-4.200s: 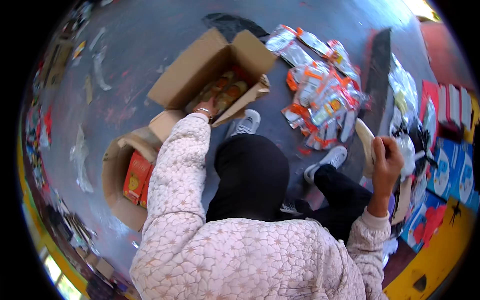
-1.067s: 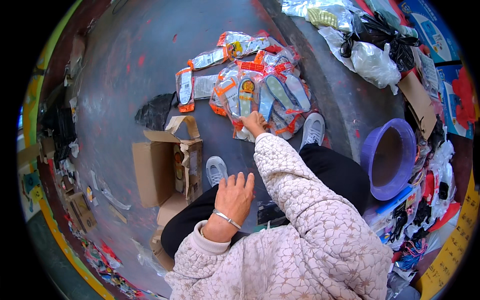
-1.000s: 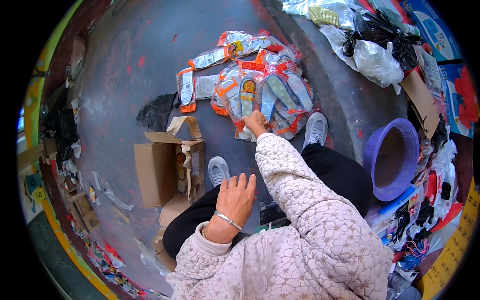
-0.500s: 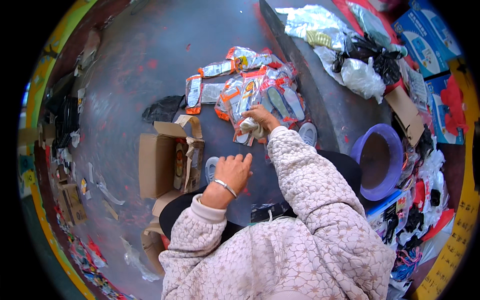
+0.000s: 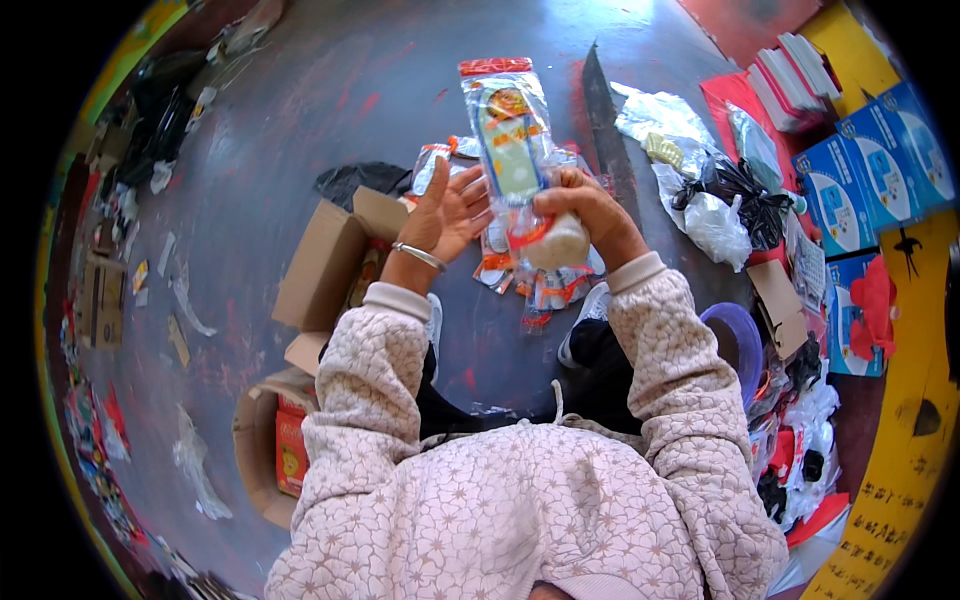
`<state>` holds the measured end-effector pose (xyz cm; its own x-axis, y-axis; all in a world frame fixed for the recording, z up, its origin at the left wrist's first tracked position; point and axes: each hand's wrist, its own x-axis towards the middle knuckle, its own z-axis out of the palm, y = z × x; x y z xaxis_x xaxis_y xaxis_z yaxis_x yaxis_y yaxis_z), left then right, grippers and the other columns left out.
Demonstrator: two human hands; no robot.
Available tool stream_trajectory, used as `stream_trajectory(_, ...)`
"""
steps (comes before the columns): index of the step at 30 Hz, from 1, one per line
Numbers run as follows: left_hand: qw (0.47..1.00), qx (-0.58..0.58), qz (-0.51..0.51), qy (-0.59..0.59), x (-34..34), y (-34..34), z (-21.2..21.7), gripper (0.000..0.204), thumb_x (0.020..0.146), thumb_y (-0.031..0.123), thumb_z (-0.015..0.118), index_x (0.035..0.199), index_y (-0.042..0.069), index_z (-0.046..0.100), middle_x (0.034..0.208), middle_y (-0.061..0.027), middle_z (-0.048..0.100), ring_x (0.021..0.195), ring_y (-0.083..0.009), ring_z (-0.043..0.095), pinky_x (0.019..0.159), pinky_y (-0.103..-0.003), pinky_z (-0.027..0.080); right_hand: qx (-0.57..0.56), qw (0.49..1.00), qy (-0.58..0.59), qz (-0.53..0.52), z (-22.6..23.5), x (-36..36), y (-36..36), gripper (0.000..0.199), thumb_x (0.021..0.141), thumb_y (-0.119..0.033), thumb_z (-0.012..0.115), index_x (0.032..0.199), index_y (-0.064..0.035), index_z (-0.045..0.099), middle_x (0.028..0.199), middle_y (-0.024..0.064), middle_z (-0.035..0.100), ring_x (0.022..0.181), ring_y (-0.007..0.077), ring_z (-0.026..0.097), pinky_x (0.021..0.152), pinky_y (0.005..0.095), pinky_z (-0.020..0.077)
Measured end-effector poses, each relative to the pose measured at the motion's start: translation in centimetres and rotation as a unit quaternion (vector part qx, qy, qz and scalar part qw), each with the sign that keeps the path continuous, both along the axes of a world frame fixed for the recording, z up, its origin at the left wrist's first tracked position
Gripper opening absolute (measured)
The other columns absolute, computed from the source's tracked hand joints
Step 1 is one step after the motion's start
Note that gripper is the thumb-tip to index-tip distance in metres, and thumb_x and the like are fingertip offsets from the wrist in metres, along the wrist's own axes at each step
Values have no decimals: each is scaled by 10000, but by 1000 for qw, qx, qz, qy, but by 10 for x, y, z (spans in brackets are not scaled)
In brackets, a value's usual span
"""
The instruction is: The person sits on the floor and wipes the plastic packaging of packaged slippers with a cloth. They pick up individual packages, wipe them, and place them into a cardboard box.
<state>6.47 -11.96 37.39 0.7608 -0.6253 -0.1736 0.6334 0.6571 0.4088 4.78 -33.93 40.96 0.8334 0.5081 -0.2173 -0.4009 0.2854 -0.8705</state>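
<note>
My right hand [image 5: 585, 205] grips a long clear packet [image 5: 515, 150] with a red top strip and a white rounded content at its lower end, held upright in front of me. My left hand [image 5: 450, 215], with a silver bracelet on the wrist, is spread open just left of the packet, palm toward it, not clearly touching. Under the hands lie several similar orange-and-clear packets [image 5: 530, 285] on the dark floor. An open cardboard box [image 5: 325, 265] with packets inside stands to the left of my left forearm.
A second open carton [image 5: 265, 455] with a red box in it sits at lower left. A black bag [image 5: 355, 180] lies behind the box. Clear and black plastic bags [image 5: 715, 195], blue cartons [image 5: 870, 165] and a purple basin [image 5: 740, 340] crowd the right side.
My right hand has lifted a packet from the floor pile and raised it upright. My left hand rose from my knee to beside the packet. The view tilted.
</note>
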Motion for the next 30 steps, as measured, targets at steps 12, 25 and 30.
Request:
stream_trajectory(12,975,86,205,7,-8,-7,17,276,890,59,497,1160,12,463,1119,-141,570,1045,-266,564,910,-448,464,-219,975,7,26,-24,-34,35,315,820,-285,623,910,17,634,763,33,598,679,100,545,620,258,440)
stream_trajectory(25,975,10,221,-26,-6,-5,27,334,899,133,491,1217,35,459,1098,-113,596,989,-258,592,881,-410,471,-354,928,-116,7,-8,-34,9,204,799,-222,663,781,-20,643,691,13,603,597,79,551,547,227,447)
stream_trajectory(30,950,-30,310,27,13,22,9,349,926,211,461,1215,17,455,1196,-138,537,1119,-302,505,975,-479,386,-225,964,-21,-139,8,-28,-16,231,823,-238,634,783,-10,624,645,15,571,597,79,555,492,238,447)
